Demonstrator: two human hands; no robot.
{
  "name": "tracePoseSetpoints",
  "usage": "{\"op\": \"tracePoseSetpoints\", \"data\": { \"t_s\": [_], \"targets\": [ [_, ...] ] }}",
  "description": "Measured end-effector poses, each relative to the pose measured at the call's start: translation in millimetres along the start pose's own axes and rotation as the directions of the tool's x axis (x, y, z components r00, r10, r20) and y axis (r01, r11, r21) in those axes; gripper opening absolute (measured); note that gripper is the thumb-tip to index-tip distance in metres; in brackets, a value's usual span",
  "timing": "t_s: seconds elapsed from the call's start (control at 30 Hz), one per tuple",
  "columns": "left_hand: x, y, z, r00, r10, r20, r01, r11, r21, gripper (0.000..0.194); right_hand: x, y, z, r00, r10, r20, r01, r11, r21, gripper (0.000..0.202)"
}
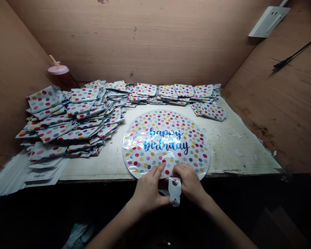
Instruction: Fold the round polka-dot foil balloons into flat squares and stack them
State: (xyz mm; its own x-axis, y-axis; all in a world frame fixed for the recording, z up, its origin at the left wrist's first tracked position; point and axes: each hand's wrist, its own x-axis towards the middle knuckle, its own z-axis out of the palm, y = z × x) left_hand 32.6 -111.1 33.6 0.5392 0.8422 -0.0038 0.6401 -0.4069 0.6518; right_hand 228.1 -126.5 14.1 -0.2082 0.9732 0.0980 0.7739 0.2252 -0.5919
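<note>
A round foil balloon with colored dots and blue "happy birthday" lettering lies flat at the table's front edge. Its tail hangs over that edge between my hands. My left hand grips the balloon's lower edge, thumb below near the tail and fingers on top. Just right of the tail, my right hand has its fingers curled over the same edge, closed on the balloon; its thumb is mostly hidden.
Folded dotted balloons are heaped at the left, with more along the back. White labelled cards lie at the front left. A pink-lidded cup stands behind the heap. Wooden walls enclose the table.
</note>
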Motion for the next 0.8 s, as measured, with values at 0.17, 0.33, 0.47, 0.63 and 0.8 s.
{"op": "tracePoseSetpoints", "data": {
  "t_s": [0.17,0.33,0.47,0.63,0.8],
  "targets": [
    [0,-1,-3.2,0.994,-0.105,-0.014,0.106,0.991,0.079,0.072,-4,-3,2,0.999,0.022,-0.043,-0.016,0.988,0.151,0.026],
    [3,-2,10.9,0.998,-0.023,-0.056,0.035,0.977,0.211,0.048,-8,-12,5,0.997,0.032,-0.073,-0.019,0.986,0.164,0.049],
    [2,-25,13.0,0.969,0.209,-0.135,-0.185,0.968,0.170,0.028,-25,2,10,0.981,-0.157,-0.116,0.154,0.987,-0.036,0.045],
    [1,-53,4.8,0.933,0.321,-0.161,-0.282,0.933,0.224,0.040,-36,54,-5,0.963,-0.161,-0.214,0.138,0.983,-0.120,0.049],
    [-2,-101,-32.0,0.940,0.295,-0.173,-0.228,0.918,0.324,0.049,-24,107,-52,0.989,-0.054,-0.141,0.033,0.989,-0.142,0.030]
  ]
}}
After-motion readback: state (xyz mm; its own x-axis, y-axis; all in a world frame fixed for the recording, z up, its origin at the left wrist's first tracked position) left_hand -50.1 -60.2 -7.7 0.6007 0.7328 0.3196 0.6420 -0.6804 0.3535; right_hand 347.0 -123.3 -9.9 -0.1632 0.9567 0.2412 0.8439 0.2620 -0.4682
